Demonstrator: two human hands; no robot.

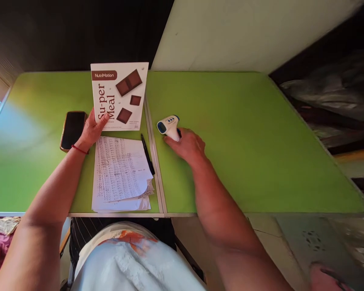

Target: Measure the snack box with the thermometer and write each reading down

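Observation:
My left hand [94,128] grips the lower left corner of a white box [130,103] printed "NutriMotion Su-per Meal" with pictures of dark squares. The thumb lies across its front; the other fingers are hidden behind it. In my right hand [189,144] is a white and blue infrared thermometer [169,124], held by its handle, with its small screen and blue buttons facing up. It is just right of the metal seam across the table. Below the box lie handwritten sheets of paper [121,173], with a black pen [147,153] along their right edge.
A smartphone [73,130] with a dark screen lies left of my left wrist. The green folding table [245,161] has a metal-edged seam near the middle. A dark panel and a pale wall [218,36] stand behind it. Pink cloth [0,250] shows at lower left.

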